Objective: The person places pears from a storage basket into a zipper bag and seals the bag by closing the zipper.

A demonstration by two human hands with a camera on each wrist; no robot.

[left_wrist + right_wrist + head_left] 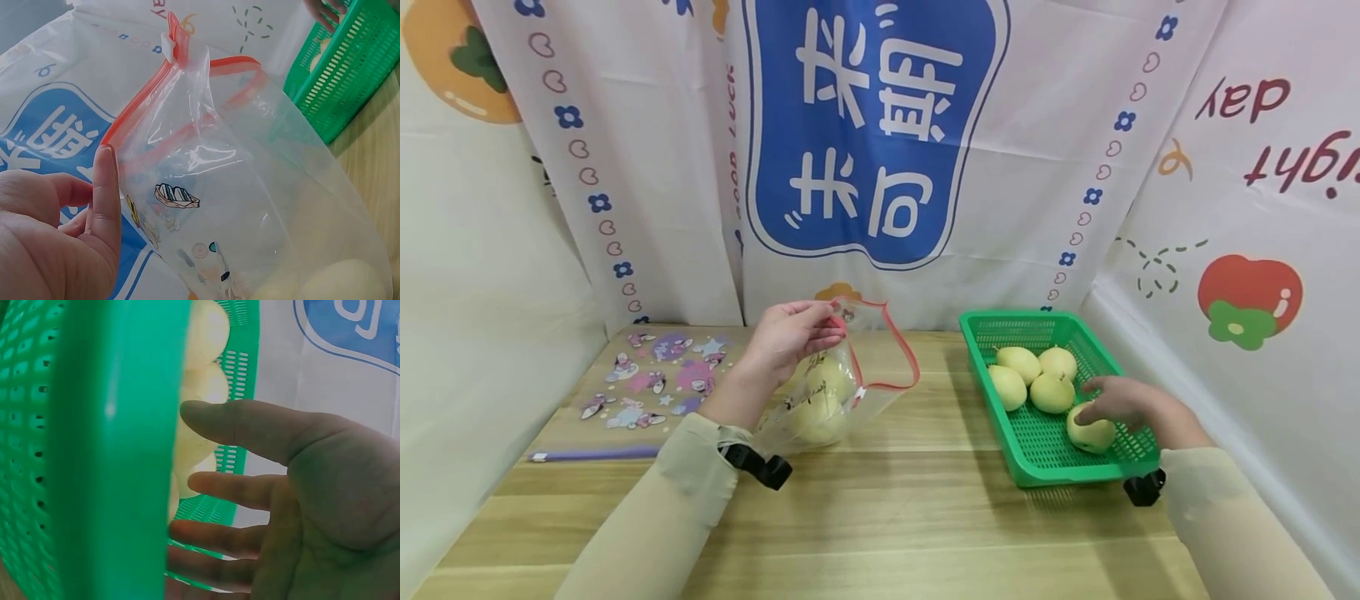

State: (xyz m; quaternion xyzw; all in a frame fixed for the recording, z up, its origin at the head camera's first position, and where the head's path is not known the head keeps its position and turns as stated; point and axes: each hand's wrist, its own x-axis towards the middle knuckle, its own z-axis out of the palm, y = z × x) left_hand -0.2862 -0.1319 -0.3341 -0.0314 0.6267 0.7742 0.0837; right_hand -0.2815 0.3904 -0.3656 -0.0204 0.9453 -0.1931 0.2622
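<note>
My left hand (786,340) pinches the red-edged rim of a clear zip bag (244,181) between thumb and fingers. The bag's mouth gapes to the right, and printed figures show on its side. Pale yellow pears (820,408) sit low inside the bag, partly hidden by the film. My right hand (1123,402) is over the near right part of a green basket (1026,475), its fingers spread and nearly straight in the right wrist view. Just below it lies a pear (1090,433); whether the fingertips touch it I cannot tell. Several more pears (1052,392) rest farther back in the basket.
A brown mat or board with cartoon prints (655,379) lies at the left of the wooden table (880,525). Along its near edge runs a purple strip (598,454). Printed white cloth (1037,167) hangs behind and at both sides.
</note>
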